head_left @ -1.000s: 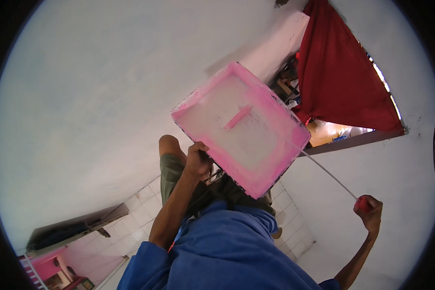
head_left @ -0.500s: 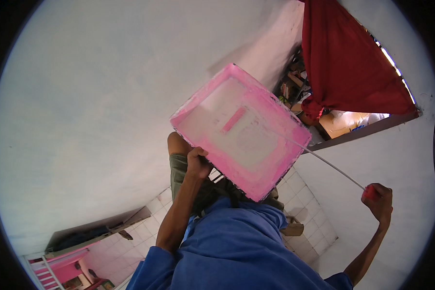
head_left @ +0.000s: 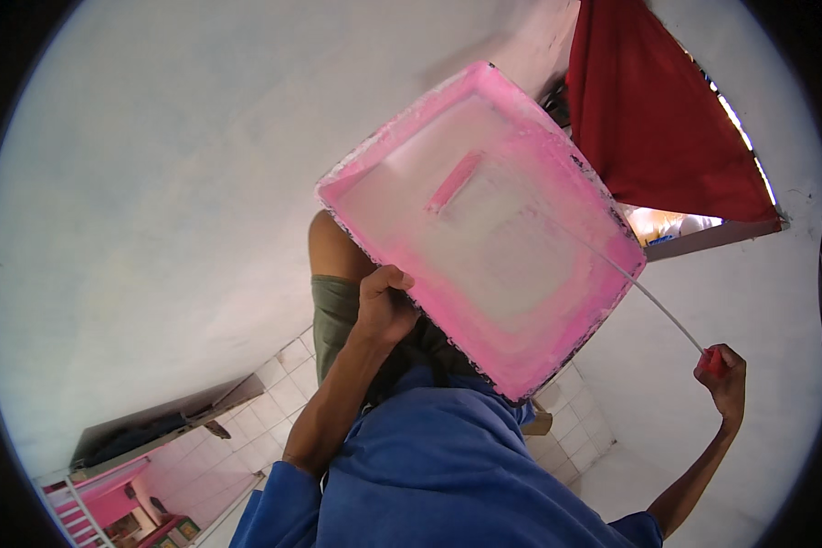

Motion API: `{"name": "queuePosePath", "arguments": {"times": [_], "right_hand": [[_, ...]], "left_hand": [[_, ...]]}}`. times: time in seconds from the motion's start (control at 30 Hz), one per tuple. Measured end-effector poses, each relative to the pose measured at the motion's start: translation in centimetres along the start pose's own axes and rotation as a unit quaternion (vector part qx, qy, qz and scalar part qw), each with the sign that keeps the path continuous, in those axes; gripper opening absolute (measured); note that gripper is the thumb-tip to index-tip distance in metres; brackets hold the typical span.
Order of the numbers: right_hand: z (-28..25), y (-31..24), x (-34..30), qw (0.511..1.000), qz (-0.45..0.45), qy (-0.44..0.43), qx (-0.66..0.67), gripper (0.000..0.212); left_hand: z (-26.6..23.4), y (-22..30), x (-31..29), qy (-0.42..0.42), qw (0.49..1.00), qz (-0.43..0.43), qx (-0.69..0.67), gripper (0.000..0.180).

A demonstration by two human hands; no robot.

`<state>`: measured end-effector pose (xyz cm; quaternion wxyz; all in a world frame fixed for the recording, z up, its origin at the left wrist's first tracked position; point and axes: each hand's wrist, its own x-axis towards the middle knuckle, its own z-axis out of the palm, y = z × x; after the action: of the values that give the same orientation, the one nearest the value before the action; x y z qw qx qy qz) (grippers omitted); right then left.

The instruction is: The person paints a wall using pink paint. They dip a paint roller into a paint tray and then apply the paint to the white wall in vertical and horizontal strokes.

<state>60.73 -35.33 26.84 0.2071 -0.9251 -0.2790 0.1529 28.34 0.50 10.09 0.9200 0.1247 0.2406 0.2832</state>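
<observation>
A large pink paint tray (head_left: 539, 297) with a pale, whitish paint-covered middle is held tilted in front of my body. My left hand (head_left: 386, 306) is closed on its near left rim, thumb over the edge and the other fingers out of sight beneath. At the right, my right hand (head_left: 723, 379) is wrapped around the red handle of a paint roller (head_left: 662, 306). Its thin metal rod runs over the tray's right rim and fades against the paint. A narrow pink bar, apparently the roller's head, lies in the pale middle of the tray.
A pale wall (head_left: 173, 183) fills the left side. A red curtain (head_left: 667, 119) hangs over an opening at upper right, with cluttered things behind it. White floor tiles (head_left: 288, 388) lie far below, and a white ladder-like frame (head_left: 84, 513) stands at lower left.
The tray has come closer and looks larger, its far edge now higher in view and covering more of the opening. My left hand has moved slightly right with it; both grips stay closed.
</observation>
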Motion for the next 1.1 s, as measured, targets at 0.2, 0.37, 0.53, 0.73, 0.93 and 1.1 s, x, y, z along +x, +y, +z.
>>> {"name": "queuePosePath", "arguments": {"times": [0.2, 0.37, 0.53, 0.73, 0.93, 1.1], "right_hand": [[-2.8, 0.5, -0.1, 1.000, 0.025, 0.011, -0.003, 0.018], [-3.8, 0.5, -0.4, 0.998, 0.058, -0.010, -0.037, 0.020], [-4.4, -1.0, -0.5, 0.993, 0.096, -0.052, -0.046, 0.026], [-1.1, -2.6, 0.8, 0.993, 0.056, -0.048, -0.095, 0.028], [-5.8, -1.7, -2.7, 0.995, 0.085, -0.030, -0.050, 0.025], [-0.5, -0.9, 0.4, 0.996, 0.042, -0.049, -0.061, 0.023]], "left_hand": [[2.2, 0.5, 2.0, 0.004, 1.000, 0.021, 0.003, 0.033], [-1.7, 0.7, 5.5, 0.045, 0.999, 0.000, 0.003, 0.058], [-3.4, 0.5, 6.7, 0.077, 0.997, -0.007, 0.028, 0.057], [-4.0, -0.3, 6.6, 0.073, 0.997, -0.026, 0.028, 0.057], [-3.8, -0.7, 6.3, 0.036, 0.999, -0.017, -0.010, 0.039], [-10.3, -2.4, 7.0, -0.032, 0.999, 0.002, -0.005, 0.032]]}}
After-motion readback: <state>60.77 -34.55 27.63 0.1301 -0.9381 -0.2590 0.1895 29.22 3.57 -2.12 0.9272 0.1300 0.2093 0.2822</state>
